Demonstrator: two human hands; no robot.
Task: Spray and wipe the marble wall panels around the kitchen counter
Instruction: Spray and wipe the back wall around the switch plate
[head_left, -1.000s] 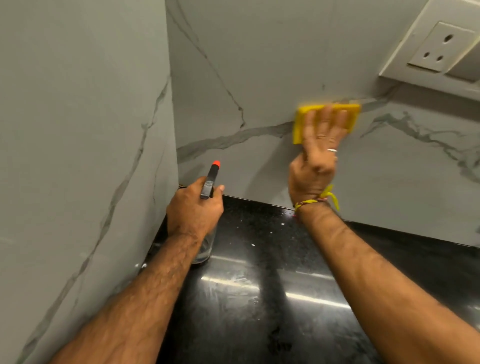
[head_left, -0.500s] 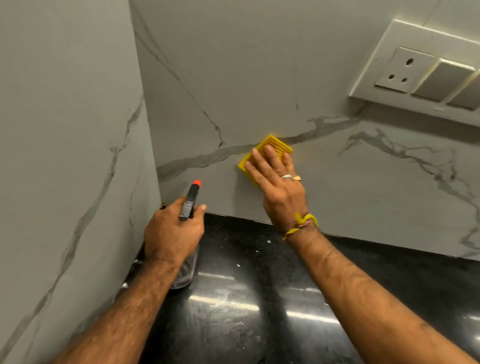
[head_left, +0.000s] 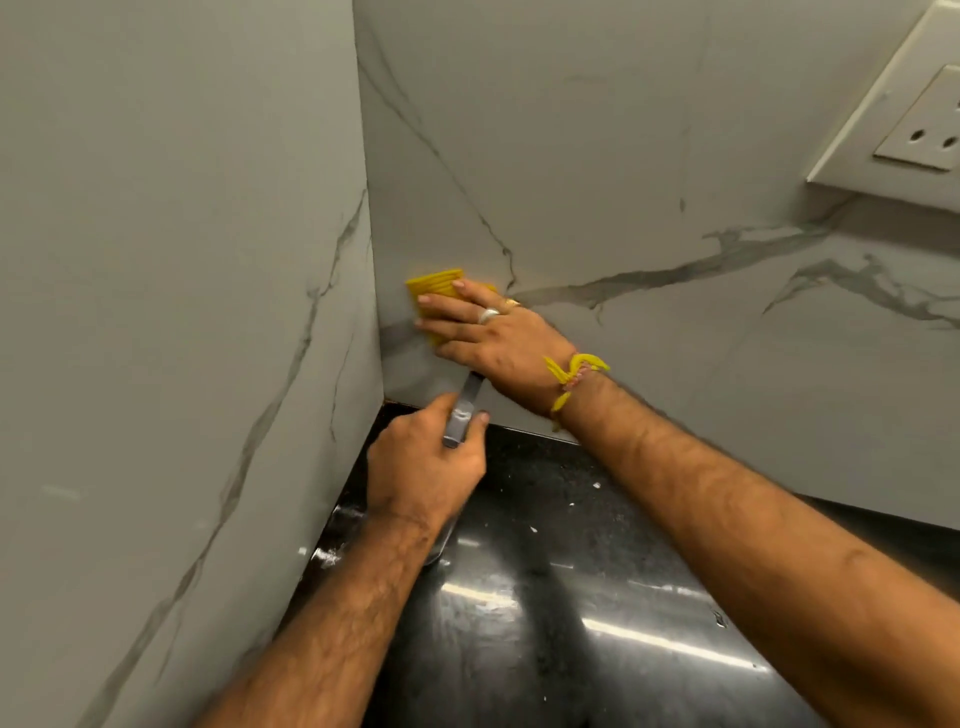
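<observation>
Wiping step: right hand (head_left: 498, 338) flat, pressing yellow cloth (head_left: 434, 291) on back marble panel (head_left: 623, 156) by bench (head_left: 571, 597) rear-left corner, left hand (head_left: 423, 467) gripping spray bottle (head_left: 460, 415); next, probably wiping side panel (head_left: 182, 260)

Support surface: black polished counter (head_left: 597, 613), speckled, set into the corner where the two marble wall panels meet. Strong streaks of reflected light run across it, brightest toward the near right of the corner. Small white flecks (head_left: 596, 486) scattered on the surface a little out from the back wall edge; another whitish smear (head_left: 327, 556) along the left wall edge. A clear spray bottle (head_left: 439, 551) is at the counter close to the corner, only its lower body showing; cannot tell whether its base touches the counter or is lifted off it.
</observation>
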